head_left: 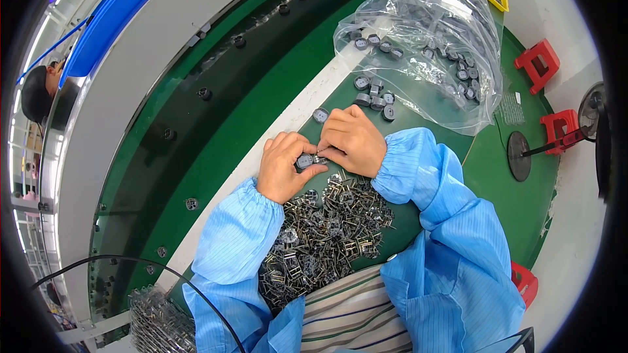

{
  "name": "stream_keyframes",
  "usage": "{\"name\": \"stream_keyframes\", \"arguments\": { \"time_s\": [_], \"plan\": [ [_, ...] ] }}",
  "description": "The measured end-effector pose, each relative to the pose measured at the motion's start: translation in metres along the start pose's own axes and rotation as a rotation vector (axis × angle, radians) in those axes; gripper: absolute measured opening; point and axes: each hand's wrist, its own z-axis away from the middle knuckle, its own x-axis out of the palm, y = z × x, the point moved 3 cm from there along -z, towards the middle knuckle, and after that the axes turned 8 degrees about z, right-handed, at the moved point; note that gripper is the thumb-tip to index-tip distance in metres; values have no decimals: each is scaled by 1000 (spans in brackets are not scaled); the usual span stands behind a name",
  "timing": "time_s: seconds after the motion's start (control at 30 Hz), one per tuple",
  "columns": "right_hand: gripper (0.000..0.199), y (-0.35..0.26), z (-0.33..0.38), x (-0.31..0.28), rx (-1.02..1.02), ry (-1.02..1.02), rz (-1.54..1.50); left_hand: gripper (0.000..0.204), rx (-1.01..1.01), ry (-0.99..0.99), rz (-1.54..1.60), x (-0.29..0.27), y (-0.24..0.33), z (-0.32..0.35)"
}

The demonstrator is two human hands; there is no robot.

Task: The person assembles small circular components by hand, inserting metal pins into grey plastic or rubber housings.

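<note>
While your left hand pinches the round grey core above the clip pile, right fingers pinching a metal clip may slip, dropping it.

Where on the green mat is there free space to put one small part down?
Bare green mat lies right of the right hand, between the plastic bag and the blue sleeve. The white strip left of the left hand is free. Crowded: the metal clip pile and the round parts.

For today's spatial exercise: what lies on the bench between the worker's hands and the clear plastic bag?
In the head view, a few small round grey parts lie loose on the green mat between the right hand and the bag.
</note>
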Motion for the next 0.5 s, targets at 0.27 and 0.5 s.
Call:
{"name": "stream_keyframes", "arguments": {
  "time_s": [0.27, 0.5],
  "plan": [
    [19, -2, 2, 4, -81, 83, 103, 36, -45, -4, -1, 4, 0, 0],
    [15, 9, 0, -16, 72, -136, -116, 32, -117, 58, 178, -2, -4, -1]
  ]
}}
